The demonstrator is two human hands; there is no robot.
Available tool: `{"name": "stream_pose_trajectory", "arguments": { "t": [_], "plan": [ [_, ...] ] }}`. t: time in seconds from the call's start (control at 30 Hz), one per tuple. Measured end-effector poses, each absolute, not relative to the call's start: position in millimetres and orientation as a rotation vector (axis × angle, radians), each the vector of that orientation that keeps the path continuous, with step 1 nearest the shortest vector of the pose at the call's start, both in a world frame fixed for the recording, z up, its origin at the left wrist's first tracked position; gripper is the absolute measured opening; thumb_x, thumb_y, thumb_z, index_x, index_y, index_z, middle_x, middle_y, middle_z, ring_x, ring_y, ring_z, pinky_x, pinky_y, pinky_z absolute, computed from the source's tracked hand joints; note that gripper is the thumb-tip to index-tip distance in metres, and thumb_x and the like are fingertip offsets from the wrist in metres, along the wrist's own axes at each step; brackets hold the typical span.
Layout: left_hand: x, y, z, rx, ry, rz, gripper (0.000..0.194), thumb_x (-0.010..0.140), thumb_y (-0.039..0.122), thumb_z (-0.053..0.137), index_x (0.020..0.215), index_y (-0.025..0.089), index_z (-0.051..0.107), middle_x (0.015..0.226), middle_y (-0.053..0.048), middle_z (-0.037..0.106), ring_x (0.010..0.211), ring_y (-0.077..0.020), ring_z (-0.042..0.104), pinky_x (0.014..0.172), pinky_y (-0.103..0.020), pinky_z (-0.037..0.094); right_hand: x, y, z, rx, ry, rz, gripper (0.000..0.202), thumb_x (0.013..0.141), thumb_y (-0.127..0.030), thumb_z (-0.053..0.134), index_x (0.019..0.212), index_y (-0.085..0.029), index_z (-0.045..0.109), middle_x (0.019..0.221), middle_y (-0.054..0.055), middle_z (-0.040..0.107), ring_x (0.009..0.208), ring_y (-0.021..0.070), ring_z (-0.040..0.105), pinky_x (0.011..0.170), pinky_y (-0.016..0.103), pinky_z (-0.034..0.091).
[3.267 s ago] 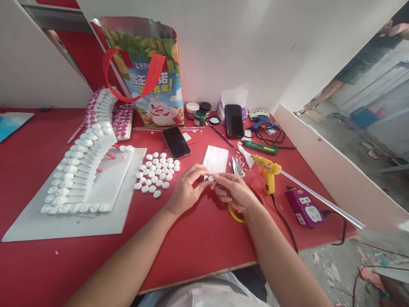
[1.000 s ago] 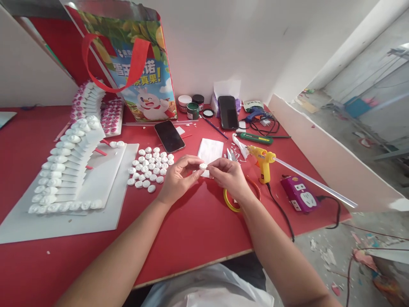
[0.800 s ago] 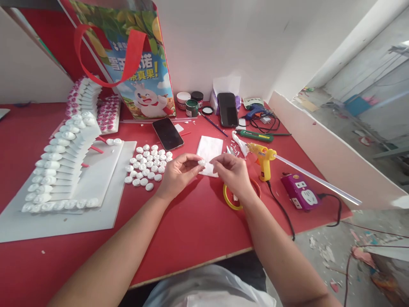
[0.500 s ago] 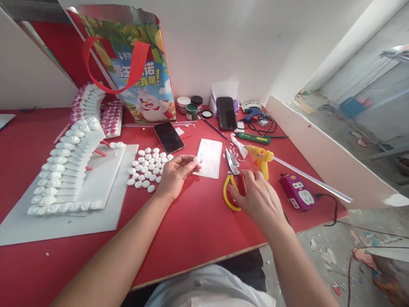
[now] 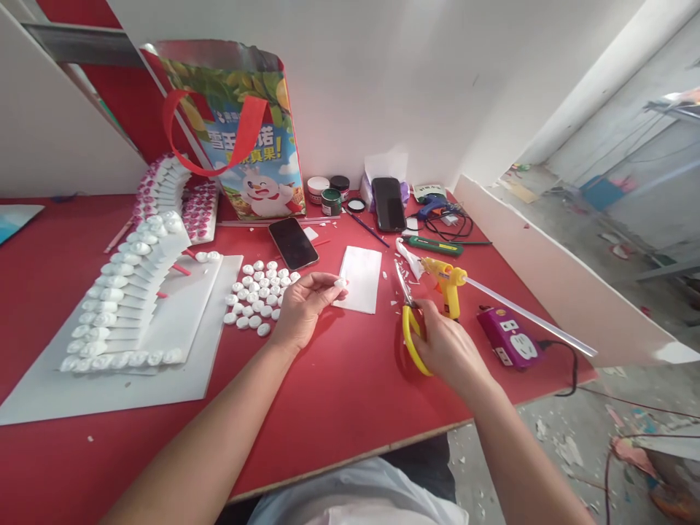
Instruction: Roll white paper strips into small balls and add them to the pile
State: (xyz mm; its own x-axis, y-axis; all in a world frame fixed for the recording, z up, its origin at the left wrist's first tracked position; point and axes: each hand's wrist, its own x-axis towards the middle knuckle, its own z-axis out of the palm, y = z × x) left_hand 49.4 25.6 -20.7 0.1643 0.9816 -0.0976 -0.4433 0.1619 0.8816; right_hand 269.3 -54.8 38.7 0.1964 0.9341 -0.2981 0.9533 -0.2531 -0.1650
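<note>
Between the thumb and fingertips of my left hand (image 5: 303, 302) is a small white rosette (image 5: 340, 282), like those on the table. It is held over the near left edge of a folded white paper (image 5: 361, 281). My right hand (image 5: 451, 343) is closed around the handles of a pair of scissors (image 5: 414, 339). One yellow handle loop shows, while the other is mostly hidden under my fingers. The blades point away from me and look nearly together, among white scraps. Left of my left hand lies a cluster of white rosettes (image 5: 255, 297).
A white board (image 5: 216, 350) carries a curved piece edged with white rosettes (image 5: 114, 281). Right of the scissors are a yellow glue gun (image 5: 449, 281) with a long glue stick and a purple power socket (image 5: 508, 337). Behind stand phones (image 5: 294, 243), paint jars (image 5: 331, 202) and a printed bag (image 5: 257, 146).
My right hand has closed on the scissors' handles; the scissors have turned and shifted slightly right, and their blades have come together. My left hand still pinches the rosette. The view has tilted a little.
</note>
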Motion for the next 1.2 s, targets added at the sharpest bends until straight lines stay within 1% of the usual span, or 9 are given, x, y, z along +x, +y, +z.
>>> {"name": "stream_pose_trajectory", "arguments": {
  "t": [0.07, 0.17, 0.23, 0.3, 0.47, 0.6, 0.73, 1.0, 1.2],
  "plan": [
    [51, 23, -19, 0.868, 0.826, 1.206, 0.031, 0.069, 0.032, 0.091, 0.089, 0.017, 0.074, 0.086, -0.003, 0.078, 0.077, -0.0154, 0.074, 0.082, -0.032, 0.06, 273, -63, 38, 2.503, 2.019, -0.716, 0.043, 0.089, -0.029, 0.06, 0.129, -0.02, 0.048, 0.084, 0.004, 0.07, 0.07, 0.0224, 0.065, 0.059, 0.029, 0.038],
    [53, 18, -17, 0.935, 0.835, 1.22, 0.031, 0.07, 0.033, 0.09, 0.09, 0.017, 0.073, 0.089, -0.004, 0.077, 0.079, -0.0169, 0.074, 0.082, -0.034, 0.061, 267, -71, 37, 2.58, 2.247, -0.98, 0.048, 0.083, -0.047, 0.07, 0.12, -0.024, 0.049, 0.09, 0.003, 0.067, 0.073, 0.0199, 0.062, 0.066, 0.029, 0.045],
    [55, 16, -16, 0.967, 0.834, 1.219, 0.031, 0.069, 0.033, 0.09, 0.09, 0.017, 0.073, 0.089, -0.003, 0.076, 0.08, -0.0169, 0.074, 0.083, -0.034, 0.061, 259, -73, 35, 2.573, 2.354, -1.008, 0.055, 0.08, -0.053, 0.074, 0.12, -0.023, 0.049, 0.095, 0.004, 0.066, 0.077, 0.02, 0.061, 0.07, 0.03, 0.047],
    [57, 15, -16, 0.996, 0.83, 1.222, 0.031, 0.068, 0.032, 0.09, 0.09, 0.017, 0.073, 0.089, -0.003, 0.075, 0.081, -0.0158, 0.071, 0.083, -0.033, 0.06, 250, -74, 32, 2.557, 2.415, -0.935, 0.059, 0.078, -0.056, 0.076, 0.12, -0.023, 0.051, 0.097, 0.005, 0.066, 0.079, 0.0206, 0.061, 0.07, 0.03, 0.048],
    [58, 12, -16, 1.083, 0.835, 1.227, 0.027, 0.071, 0.029, 0.087, 0.089, 0.017, 0.072, 0.095, -0.004, 0.074, 0.083, -0.0149, 0.067, 0.081, -0.029, 0.058, 237, -72, 27, 2.506, 2.522, -0.709, 0.049, 0.078, -0.057, 0.077, 0.108, -0.022, 0.058, 0.097, 0.007, 0.066, 0.081, 0.0221, 0.064, 0.071, 0.031, 0.048],
    [58, 11, -15, 1.102, 0.804, 1.211, 0.024, 0.074, 0.027, 0.086, 0.092, 0.017, 0.072, 0.098, -0.005, 0.074, 0.089, -0.0164, 0.069, 0.087, -0.03, 0.057, 234, -70, 26, 2.5, 2.558, -0.648, 0.047, 0.081, -0.055, 0.074, 0.11, -0.022, 0.059, 0.1, 0.009, 0.068, 0.08, 0.0221, 0.065, 0.069, 0.031, 0.049],
    [57, 11, -14, 1.109, 0.783, 1.21, 0.022, 0.075, 0.024, 0.084, 0.091, 0.017, 0.071, 0.098, -0.004, 0.073, 0.09, -0.0161, 0.069, 0.087, -0.03, 0.058, 232, -69, 24, 2.499, 2.561, -0.634, 0.048, 0.082, -0.053, 0.074, 0.114, -0.02, 0.059, 0.098, 0.009, 0.068, 0.079, 0.0224, 0.065, 0.069, 0.031, 0.049],
    [57, 12, -20, 1.108, 0.781, 1.224, 0.024, 0.073, 0.023, 0.085, 0.091, 0.017, 0.07, 0.097, -0.005, 0.073, 0.088, -0.0174, 0.069, 0.087, -0.034, 0.058, 230, -67, 24, 2.516, 2.538, -0.668, 0.041, 0.083, -0.048, 0.074, 0.111, -0.022, 0.06, 0.095, 0.006, 0.067, 0.074, 0.0199, 0.063, 0.067, 0.029, 0.048],
    [57, 14, -20, 1.081, 0.785, 1.228, 0.023, 0.072, 0.022, 0.085, 0.089, 0.017, 0.069, 0.087, -0.002, 0.07, 0.081, -0.0151, 0.067, 0.082, -0.031, 0.058, 230, -66, 22, 2.514, 2.545, -0.671, 0.04, 0.086, -0.049, 0.071, 0.113, -0.022, 0.061, 0.092, 0.006, 0.067, 0.07, 0.019, 0.062, 0.064, 0.027, 0.046]
  ]
}}
